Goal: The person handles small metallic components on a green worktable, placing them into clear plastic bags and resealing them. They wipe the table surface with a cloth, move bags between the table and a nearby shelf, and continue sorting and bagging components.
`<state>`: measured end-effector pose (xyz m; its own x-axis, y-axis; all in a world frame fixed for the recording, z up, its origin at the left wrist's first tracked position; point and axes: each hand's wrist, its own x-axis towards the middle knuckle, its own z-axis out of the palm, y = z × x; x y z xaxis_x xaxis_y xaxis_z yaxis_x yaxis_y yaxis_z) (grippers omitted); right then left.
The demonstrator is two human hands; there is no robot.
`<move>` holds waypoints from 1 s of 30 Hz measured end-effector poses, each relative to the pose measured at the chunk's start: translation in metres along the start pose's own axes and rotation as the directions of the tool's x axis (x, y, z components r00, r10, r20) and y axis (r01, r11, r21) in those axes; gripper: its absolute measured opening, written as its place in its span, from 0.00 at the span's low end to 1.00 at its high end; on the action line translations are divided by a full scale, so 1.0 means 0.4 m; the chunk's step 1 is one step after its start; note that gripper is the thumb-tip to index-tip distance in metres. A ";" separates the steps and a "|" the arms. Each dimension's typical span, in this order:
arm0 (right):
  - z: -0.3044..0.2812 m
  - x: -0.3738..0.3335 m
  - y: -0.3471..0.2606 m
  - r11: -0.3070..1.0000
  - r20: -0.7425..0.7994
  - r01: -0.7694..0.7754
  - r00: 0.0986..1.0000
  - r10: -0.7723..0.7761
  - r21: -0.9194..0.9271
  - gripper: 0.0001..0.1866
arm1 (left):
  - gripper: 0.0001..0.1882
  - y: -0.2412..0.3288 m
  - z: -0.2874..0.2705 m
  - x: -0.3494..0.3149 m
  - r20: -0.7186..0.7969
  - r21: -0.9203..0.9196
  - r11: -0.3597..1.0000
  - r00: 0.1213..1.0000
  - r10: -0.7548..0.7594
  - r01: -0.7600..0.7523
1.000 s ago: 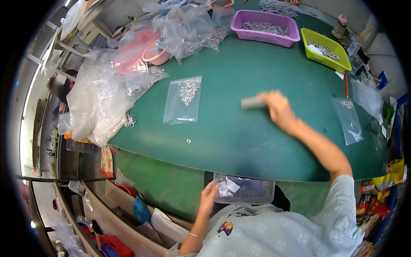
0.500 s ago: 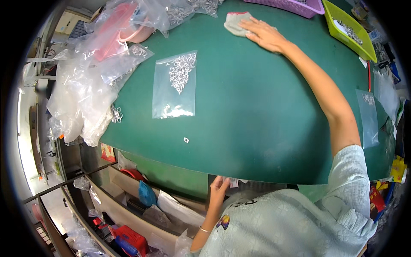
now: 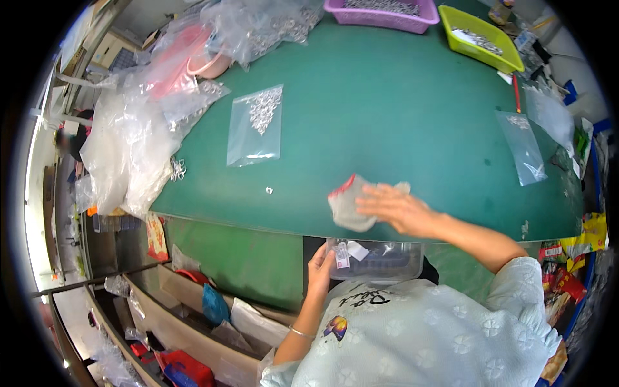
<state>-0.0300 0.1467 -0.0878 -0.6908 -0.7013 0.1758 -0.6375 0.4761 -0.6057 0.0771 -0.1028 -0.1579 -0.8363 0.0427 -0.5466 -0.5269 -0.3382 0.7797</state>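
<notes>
Near the front edge of the green table, my right hand point(image 3: 405, 211) holds a greyish-white cloth point(image 3: 349, 208) with a red edge under its fingers, which are extended. Below that edge, at my lap, is a clear plastic box point(image 3: 396, 263) with white paper labels. My left hand point(image 3: 318, 267) grips the box's left side between thumb and fingers. One small silvery metal piece point(image 3: 269, 190) lies on the table left of the cloth. Farther back lies a clear flat bag point(image 3: 251, 138) with many similar pieces inside.
Piled plastic bags point(image 3: 126, 151) cover the table's left side, with loose metal pieces point(image 3: 178, 169) beside them. Purple point(image 3: 387, 20) and yellow-green point(image 3: 480, 48) baskets of metal parts stand at the back. Another clear bag point(image 3: 523, 151) lies at right. An open drawer point(image 3: 187, 303) sits below left.
My right hand has drawn the cloth from the far side of the table to the front edge. More of the plastic box shows beside my left hand. The whole view has shifted.
</notes>
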 end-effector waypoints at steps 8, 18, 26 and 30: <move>-0.249 -0.166 0.247 0.862 -0.677 -0.282 0.535 0.505 0.421 0.16 | 0.18 -0.015 0.005 -0.019 0.035 0.031 0.999 0.999 -0.012 0.011; -0.156 -0.164 0.215 0.830 -0.529 -0.544 0.744 0.408 -0.126 0.22 | 0.20 -0.047 -0.006 -0.001 0.021 0.023 0.999 0.999 -0.024 0.023; 0.013 -0.013 -0.070 0.915 -0.179 -0.206 0.943 0.280 0.346 0.22 | 0.20 -0.048 -0.010 0.015 0.008 0.018 0.999 0.999 -0.039 0.039; -0.087 0.235 0.104 0.980 -0.464 -0.042 0.877 0.130 0.194 0.19 | 0.21 -0.064 -0.020 0.009 0.016 0.011 0.999 0.999 -0.043 0.043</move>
<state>-0.1333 0.1192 -0.0696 -0.8462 -0.3071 0.4354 -0.5295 0.3938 -0.7513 0.0887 -0.1017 -0.1822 -0.8150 0.0726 -0.5748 -0.5642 -0.3253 0.7589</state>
